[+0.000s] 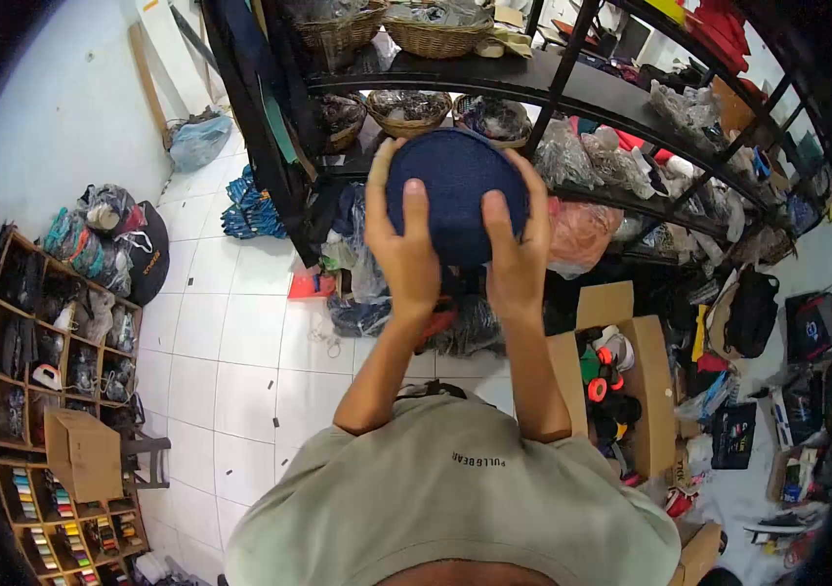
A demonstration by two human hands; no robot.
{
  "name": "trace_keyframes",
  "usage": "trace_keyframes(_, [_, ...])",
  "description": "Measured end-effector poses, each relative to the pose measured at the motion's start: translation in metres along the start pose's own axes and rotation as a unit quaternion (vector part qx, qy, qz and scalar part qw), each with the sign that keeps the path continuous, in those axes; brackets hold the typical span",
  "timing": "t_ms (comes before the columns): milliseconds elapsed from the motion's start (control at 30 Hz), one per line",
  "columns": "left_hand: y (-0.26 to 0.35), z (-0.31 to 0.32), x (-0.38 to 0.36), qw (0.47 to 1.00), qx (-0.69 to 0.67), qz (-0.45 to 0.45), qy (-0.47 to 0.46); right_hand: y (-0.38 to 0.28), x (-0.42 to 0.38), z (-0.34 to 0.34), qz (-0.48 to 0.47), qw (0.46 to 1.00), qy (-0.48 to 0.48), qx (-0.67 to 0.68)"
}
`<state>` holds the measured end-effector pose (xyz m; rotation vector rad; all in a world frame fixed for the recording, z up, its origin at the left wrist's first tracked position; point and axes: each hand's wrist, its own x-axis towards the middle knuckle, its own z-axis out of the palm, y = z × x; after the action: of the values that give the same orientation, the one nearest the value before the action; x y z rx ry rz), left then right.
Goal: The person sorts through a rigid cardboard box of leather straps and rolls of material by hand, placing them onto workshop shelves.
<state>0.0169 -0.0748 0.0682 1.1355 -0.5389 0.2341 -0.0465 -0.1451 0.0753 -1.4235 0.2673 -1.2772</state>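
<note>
A round dark navy cap (pixel 455 190) is held up in front of me, with both hands gripping it from below. My left hand (pixel 398 244) clasps its left side, thumb laid up over the fabric. My right hand (pixel 517 249) clasps the right side, thumb also on the front. Fingers curl around the cap's rim on both sides. Below the arms I see my own grey-green T-shirt (pixel 455 508) with small printed lettering.
A black metal shelf (pixel 494 78) carries wicker baskets (pixel 436 34) and bagged goods. An open cardboard box (pixel 621 391) of colourful items stands at right. Wooden cubby shelves (pixel 45 371) and a small box (pixel 84 454) stand at left on the white tiled floor (pixel 230 361).
</note>
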Motion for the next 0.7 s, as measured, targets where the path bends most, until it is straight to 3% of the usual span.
trace_keyframes(33, [-0.003,-0.010,0.007,0.998,-0.002,0.007,-0.063,-0.003,0.002,-0.004,-0.029,0.996,-0.074,-0.030])
trace_keyframes(67, [-0.006,-0.020,0.014,0.992,-0.003,0.013,-0.127,-0.003,0.007,-0.010,-0.028,0.996,-0.074,-0.030])
trace_keyframes(100, [-0.004,-0.022,0.017,0.992,-0.002,0.013,-0.128,-0.003,0.013,-0.016,0.007,0.994,-0.105,-0.039])
trace_keyframes(167, [0.003,-0.024,0.021,0.969,0.008,0.047,-0.244,-0.006,0.015,-0.018,0.069,0.990,-0.117,-0.019])
trace_keyframes(200, [0.003,-0.019,0.017,0.969,0.008,0.047,-0.244,-0.002,0.010,-0.015,0.070,0.990,-0.117,-0.019])
trace_keyframes(267, [0.001,-0.002,0.008,0.995,-0.069,-0.001,-0.079,0.010,0.000,-0.003,0.047,0.998,0.021,0.024])
trace_keyframes(333, [-0.001,-0.016,0.012,0.995,-0.003,0.010,-0.097,0.007,-0.006,0.001,0.018,0.999,0.045,0.016])
trace_keyframes(400, [0.001,-0.032,0.027,0.959,0.021,-0.018,-0.283,-0.002,0.001,-0.011,0.103,0.991,-0.031,0.080])
trace_keyframes(433, [0.000,-0.038,0.034,0.942,0.033,0.000,-0.333,0.000,0.006,-0.022,0.121,0.989,-0.082,0.019])
trace_keyframes(467, [0.000,-0.036,0.031,0.943,0.034,-0.002,-0.332,0.002,0.006,-0.021,0.124,0.989,-0.083,0.019])
trace_keyframes(533, [0.000,-0.022,0.021,0.971,0.036,0.023,-0.234,0.006,0.003,-0.010,0.069,0.997,0.006,0.041])
trace_keyframes(567, [0.000,-0.008,0.007,0.985,0.068,0.085,-0.137,0.010,-0.002,-0.003,0.069,0.993,0.058,0.082])
trace_keyframes(600, [-0.001,-0.007,0.001,0.984,0.068,0.087,-0.138,0.010,-0.005,-0.001,0.067,0.993,0.059,0.083])
trace_keyframes(667, [-0.002,-0.005,-0.005,0.999,0.017,-0.004,-0.050,0.009,-0.007,-0.001,0.052,0.998,0.033,0.001])
trace_keyframes(700, [0.002,-0.010,0.001,0.996,0.017,-0.020,-0.080,0.012,-0.003,-0.006,0.069,0.996,0.006,0.054])
